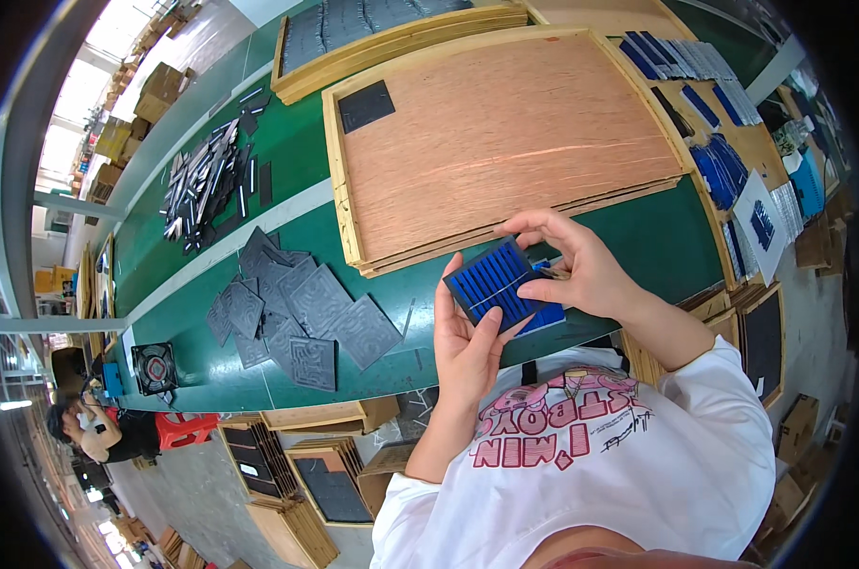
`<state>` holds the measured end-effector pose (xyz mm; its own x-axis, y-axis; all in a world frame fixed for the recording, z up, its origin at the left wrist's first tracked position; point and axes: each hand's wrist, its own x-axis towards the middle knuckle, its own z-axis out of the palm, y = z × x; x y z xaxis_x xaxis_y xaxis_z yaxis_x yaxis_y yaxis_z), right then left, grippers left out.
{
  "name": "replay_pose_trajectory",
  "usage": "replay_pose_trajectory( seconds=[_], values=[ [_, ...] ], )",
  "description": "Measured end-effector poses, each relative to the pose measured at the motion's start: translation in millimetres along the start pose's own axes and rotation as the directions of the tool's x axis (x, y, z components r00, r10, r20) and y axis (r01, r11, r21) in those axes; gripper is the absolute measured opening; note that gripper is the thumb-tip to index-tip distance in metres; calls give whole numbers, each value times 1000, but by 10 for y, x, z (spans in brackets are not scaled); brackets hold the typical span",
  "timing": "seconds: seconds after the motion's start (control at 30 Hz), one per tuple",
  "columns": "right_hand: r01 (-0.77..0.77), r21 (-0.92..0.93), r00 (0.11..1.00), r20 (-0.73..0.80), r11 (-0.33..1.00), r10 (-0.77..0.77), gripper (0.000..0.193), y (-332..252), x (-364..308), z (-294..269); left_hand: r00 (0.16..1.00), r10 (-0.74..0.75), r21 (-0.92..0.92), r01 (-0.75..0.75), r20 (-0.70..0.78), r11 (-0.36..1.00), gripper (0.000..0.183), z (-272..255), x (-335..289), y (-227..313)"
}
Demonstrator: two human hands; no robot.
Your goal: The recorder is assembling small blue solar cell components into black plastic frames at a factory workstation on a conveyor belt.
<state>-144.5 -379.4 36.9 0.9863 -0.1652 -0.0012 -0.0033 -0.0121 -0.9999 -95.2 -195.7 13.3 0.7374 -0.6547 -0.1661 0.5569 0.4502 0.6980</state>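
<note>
Both hands hold a small solar panel (496,277), a dark square plate with rows of blue strips and a thin pale line across it. My left hand (466,358) grips its left and near edges, thumb on the face. From the right, my right hand (581,267) closes on the panel's right edge, thumb and fingers at the strips. Just under the panel by the table edge is a blue piece (547,319), partly covered. Beyond the hands lies a shallow wooden tray (505,123), with one dark square panel (366,105) in its far left corner.
On the green table (392,284) lie a pile of grey square plates (297,308) and a heap of dark strips (202,185). Stacked blue strips (719,171) cover a board at right. A small fan (155,368) stands at the left end. Another person (93,427) is far left.
</note>
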Motion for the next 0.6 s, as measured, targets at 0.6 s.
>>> replay_pose_trajectory(
  seconds=[0.6],
  values=[
    [9,43,1000,-13,999,-8,62,144,57,-45,1000,6,51,-5,-14,999,65,16,7,-4]
  ],
)
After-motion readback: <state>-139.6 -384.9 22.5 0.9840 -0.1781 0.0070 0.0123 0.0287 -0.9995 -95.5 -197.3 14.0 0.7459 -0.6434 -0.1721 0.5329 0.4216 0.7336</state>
